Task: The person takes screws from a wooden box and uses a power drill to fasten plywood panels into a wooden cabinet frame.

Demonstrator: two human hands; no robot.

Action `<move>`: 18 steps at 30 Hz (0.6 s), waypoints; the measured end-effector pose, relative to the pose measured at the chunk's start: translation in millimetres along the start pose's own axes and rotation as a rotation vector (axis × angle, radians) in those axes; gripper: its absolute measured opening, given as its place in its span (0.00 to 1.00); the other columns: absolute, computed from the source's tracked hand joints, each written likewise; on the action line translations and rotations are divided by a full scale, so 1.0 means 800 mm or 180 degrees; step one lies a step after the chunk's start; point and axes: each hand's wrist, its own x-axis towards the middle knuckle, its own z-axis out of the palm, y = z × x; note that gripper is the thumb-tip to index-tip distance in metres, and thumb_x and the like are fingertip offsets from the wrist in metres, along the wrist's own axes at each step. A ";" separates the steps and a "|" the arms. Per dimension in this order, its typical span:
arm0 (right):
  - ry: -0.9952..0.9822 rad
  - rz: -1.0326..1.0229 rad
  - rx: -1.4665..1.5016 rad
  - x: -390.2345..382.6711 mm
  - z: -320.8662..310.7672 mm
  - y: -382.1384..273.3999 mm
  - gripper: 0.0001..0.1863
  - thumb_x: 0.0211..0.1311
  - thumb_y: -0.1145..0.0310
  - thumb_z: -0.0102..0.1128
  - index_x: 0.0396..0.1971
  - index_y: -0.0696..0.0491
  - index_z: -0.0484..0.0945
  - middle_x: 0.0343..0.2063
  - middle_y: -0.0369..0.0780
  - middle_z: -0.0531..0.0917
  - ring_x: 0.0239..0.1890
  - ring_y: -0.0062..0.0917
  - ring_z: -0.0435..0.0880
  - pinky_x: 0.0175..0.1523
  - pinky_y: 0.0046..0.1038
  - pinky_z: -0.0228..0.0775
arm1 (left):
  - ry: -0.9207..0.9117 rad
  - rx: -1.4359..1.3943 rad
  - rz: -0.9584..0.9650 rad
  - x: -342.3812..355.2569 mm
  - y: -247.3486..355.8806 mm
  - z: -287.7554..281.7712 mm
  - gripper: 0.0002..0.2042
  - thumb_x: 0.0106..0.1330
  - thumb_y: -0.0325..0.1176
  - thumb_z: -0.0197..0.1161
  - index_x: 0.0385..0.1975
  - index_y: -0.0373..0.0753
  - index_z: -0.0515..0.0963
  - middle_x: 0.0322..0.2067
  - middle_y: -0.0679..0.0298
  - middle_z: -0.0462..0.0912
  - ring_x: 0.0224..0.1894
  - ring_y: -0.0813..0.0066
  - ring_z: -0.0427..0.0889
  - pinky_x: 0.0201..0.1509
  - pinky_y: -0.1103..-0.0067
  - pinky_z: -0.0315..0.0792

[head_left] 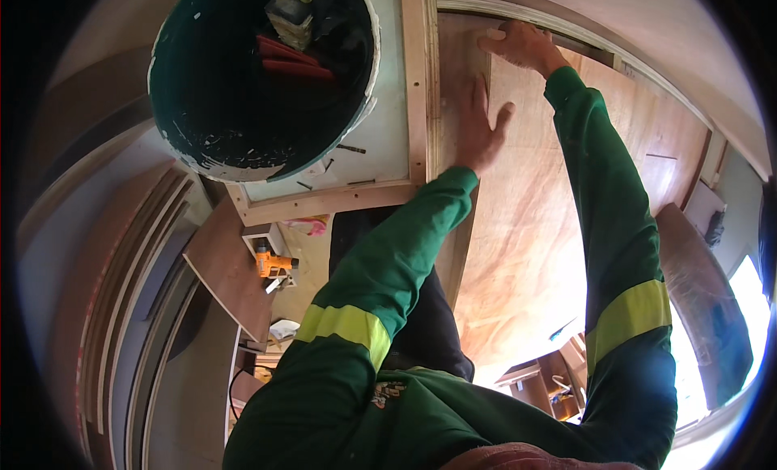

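A large pale plywood panel [534,146] lies against a wooden frame [432,89] ahead of me. My left hand [483,134], fingers stretched and thumb apart, rests flat by the panel's left edge, near a darker strip of wood [463,57]. Farther up, my right hand [524,46] lies at the panel's top edge beside a narrow gap. Its thumb stands apart from the fingers, whose tips are partly hidden. Neither hand shows a tool in it.
A dark bucket [372,89] with a whitish crusted rim stands on a framed board [417,138] at upper left, holding a brush [290,21] and red pieces [295,63]. Several screws lie beside it. An orange drill [273,261] sits lower down. Stacked boards [121,308] lean at left.
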 end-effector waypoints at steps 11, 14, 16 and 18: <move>0.0158 -0.0049 0.0083 0.009 0.015 0.008 0.41 0.53 0.32 0.52 0.43 0.60 0.82 0.48 0.51 0.82 0.57 0.48 0.75 0.66 0.65 0.43 | 0.0529 0.0216 0.0207 0.001 0.000 0.032 0.28 0.75 0.40 0.44 0.68 0.28 0.51 0.60 0.36 0.65 0.64 0.42 0.65 0.65 0.63 0.63; -0.0122 -0.0390 0.0333 -0.009 -0.002 0.000 0.40 0.53 0.33 0.54 0.46 0.58 0.81 0.49 0.50 0.81 0.57 0.48 0.75 0.67 0.64 0.44 | 0.0401 0.0289 -0.0141 0.002 0.006 0.020 0.27 0.75 0.38 0.45 0.67 0.28 0.53 0.57 0.37 0.68 0.59 0.40 0.69 0.61 0.62 0.65; -0.0093 -0.0614 0.0541 -0.012 -0.018 -0.003 0.37 0.56 0.37 0.57 0.52 0.55 0.78 0.50 0.50 0.80 0.58 0.45 0.75 0.66 0.57 0.51 | 0.0414 0.0818 -0.0109 0.023 -0.002 0.015 0.25 0.75 0.37 0.45 0.66 0.27 0.54 0.53 0.38 0.72 0.54 0.39 0.72 0.58 0.60 0.66; 0.0016 -0.0964 0.1276 -0.004 -0.010 0.043 0.34 0.58 0.40 0.57 0.54 0.54 0.76 0.51 0.50 0.80 0.58 0.43 0.75 0.66 0.50 0.56 | 0.0479 0.0783 0.0355 0.054 0.021 0.019 0.25 0.75 0.36 0.45 0.66 0.27 0.54 0.56 0.36 0.68 0.56 0.39 0.70 0.58 0.59 0.66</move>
